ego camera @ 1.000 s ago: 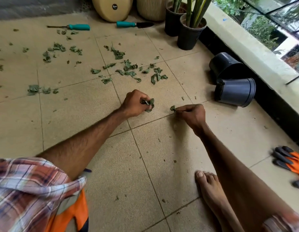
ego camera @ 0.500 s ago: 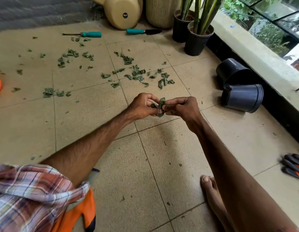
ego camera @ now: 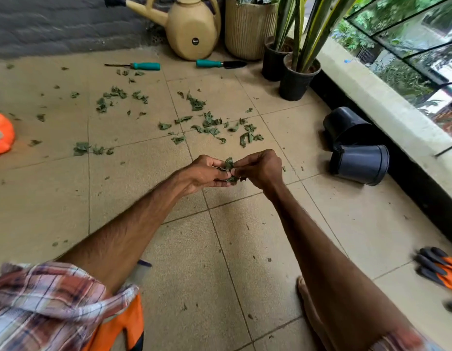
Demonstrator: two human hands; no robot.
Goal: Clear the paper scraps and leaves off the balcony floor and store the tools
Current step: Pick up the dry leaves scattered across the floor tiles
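Since a second ago we are bringing right hand (ego camera: 263, 168) to left hand (ego camera: 207, 173), both pinching the scrap bundle (ego camera: 229, 164) | loose scraps (ego camera: 209, 122) lying beyond them | tipped pots (ego camera: 361, 164) lying rightward

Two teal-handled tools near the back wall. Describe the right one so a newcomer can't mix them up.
Find the beige watering can at the back wall; the trowel lies on the floor just in front of it and the ribbed planter. Its blade is a broad black scoop pointing right, whereas the other teal-handled tool, farther left, ends in a thin metal tip.
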